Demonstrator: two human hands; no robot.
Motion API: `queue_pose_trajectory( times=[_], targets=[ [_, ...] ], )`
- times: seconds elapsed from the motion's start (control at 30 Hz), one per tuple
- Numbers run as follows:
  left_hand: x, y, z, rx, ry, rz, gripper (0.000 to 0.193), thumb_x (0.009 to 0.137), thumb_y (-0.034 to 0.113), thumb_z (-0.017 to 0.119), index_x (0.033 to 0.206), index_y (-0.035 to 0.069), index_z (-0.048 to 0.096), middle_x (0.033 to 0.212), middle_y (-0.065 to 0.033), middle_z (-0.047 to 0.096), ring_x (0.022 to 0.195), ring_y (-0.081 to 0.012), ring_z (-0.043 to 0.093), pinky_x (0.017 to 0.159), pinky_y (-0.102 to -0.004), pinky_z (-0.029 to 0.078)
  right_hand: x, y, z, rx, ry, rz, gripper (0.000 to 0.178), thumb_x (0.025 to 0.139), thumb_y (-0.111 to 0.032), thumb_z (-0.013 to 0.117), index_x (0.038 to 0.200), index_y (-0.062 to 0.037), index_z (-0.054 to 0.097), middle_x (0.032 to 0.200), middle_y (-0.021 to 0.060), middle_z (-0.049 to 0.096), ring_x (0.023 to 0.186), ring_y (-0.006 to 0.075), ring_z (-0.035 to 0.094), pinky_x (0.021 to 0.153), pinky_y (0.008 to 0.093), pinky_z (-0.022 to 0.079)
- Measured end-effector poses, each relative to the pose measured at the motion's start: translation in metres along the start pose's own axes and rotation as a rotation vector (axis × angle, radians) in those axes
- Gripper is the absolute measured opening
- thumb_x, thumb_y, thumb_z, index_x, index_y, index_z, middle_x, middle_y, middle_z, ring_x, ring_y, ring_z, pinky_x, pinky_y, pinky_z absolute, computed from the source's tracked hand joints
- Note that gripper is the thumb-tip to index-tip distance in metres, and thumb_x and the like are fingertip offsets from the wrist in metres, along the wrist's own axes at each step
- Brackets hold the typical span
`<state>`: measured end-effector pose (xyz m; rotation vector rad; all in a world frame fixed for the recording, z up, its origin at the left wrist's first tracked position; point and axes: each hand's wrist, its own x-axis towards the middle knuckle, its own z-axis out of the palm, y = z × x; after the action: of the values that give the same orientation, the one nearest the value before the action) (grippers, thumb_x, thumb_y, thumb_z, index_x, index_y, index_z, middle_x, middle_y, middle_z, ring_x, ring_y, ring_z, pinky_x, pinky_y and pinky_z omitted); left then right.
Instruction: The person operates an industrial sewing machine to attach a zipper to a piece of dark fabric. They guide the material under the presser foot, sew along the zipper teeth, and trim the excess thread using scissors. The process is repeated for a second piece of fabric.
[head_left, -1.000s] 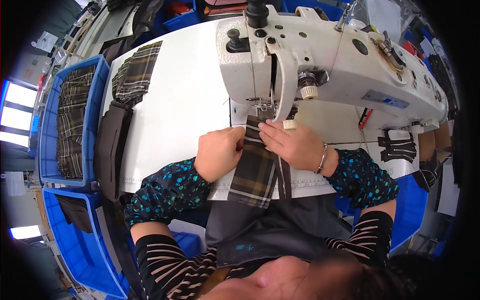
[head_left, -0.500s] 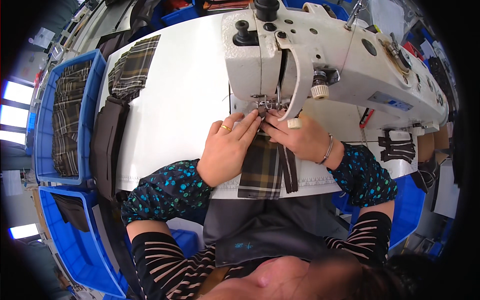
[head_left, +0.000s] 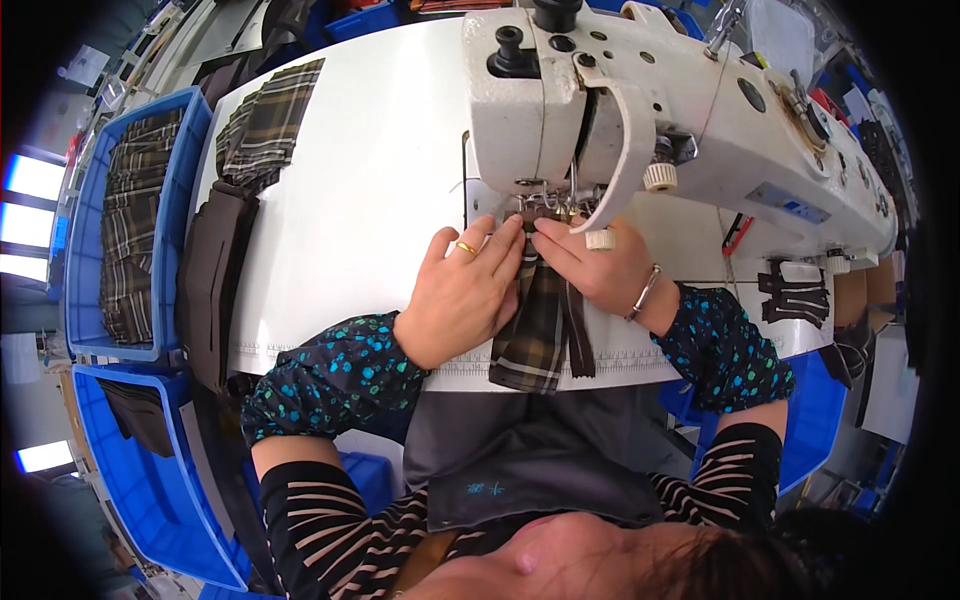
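Note:
A strip of plaid fabric [head_left: 530, 350] runs from beneath the presser foot [head_left: 540, 197] of a white sewing machine [head_left: 530, 130] toward the table's front edge. A dark zipper [head_left: 579, 340] lies along its right side, its upper part hidden under my right hand. My left hand [head_left: 462, 295], with a ring on one finger, is closed on the fabric's left edge, fingertips close to the foot. My right hand [head_left: 605, 268] has its fingertips pressed together on the fabric just right of the foot. The fingertips of both hands nearly meet.
On the left stand a blue bin of plaid pieces [head_left: 190, 130] and a lower blue bin [head_left: 160, 500]. Plaid pieces [head_left: 275, 120] and dark folded fabric [head_left: 215, 280] lie along the table's left side. A red-handled tool [head_left: 738, 235] and several zippers [head_left: 795, 295] lie right.
The fabric's upper end now lies under the foot, and the strip looks more folded and slightly turned. The right fingertips have shifted slightly right. The machine appears a little further right in view.

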<state>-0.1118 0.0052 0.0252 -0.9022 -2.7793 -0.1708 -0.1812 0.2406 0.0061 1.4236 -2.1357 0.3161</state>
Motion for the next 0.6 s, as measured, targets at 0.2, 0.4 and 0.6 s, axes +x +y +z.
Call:
queue_pose_trajectory(
  times=[0.2, 0.4, 0.6],
  targets=[
    [0.004, -0.002, 0.002, -0.068, 0.039, -0.017, 0.055, 0.086, 0.026, 0.072, 0.133, -0.004, 0.066, 0.146, -0.0130, 0.061, 0.128, -0.0299, 0.055, 0.099, -0.0439, 0.046, -0.007, 0.002, 0.007, 0.008, -0.023, 0.051, 0.019, 0.090, -0.013, 0.067, 0.107, -0.0108, 0.074, 0.093, 0.0018, 0.071, 0.072, 0.0179, 0.062, 0.071, 0.0344, 0.050],
    [0.010, -0.006, 0.009, -0.061, 0.049, -0.048, 0.056, 0.088, 0.028, 0.071, 0.134, -0.004, 0.066, 0.147, -0.0132, 0.061, 0.126, -0.0295, 0.055, 0.099, -0.0440, 0.046, -0.008, 0.008, 0.013, 0.047, -0.013, 0.103, 0.019, 0.091, -0.012, 0.066, 0.109, -0.0123, 0.073, 0.073, -0.0009, 0.057, 0.071, 0.0173, 0.061, 0.069, 0.0358, 0.045],
    [0.005, 0.000, 0.009, -0.040, 0.037, -0.068, 0.059, 0.087, 0.027, 0.072, 0.137, -0.004, 0.065, 0.148, -0.0138, 0.060, 0.130, -0.0292, 0.055, 0.103, -0.0449, 0.045, -0.005, 0.010, 0.012, 0.027, 0.015, 0.069, 0.024, 0.092, -0.014, 0.065, 0.114, -0.0134, 0.073, 0.100, -0.0007, 0.074, 0.074, 0.0177, 0.064, 0.073, 0.0346, 0.048]
  ],
)
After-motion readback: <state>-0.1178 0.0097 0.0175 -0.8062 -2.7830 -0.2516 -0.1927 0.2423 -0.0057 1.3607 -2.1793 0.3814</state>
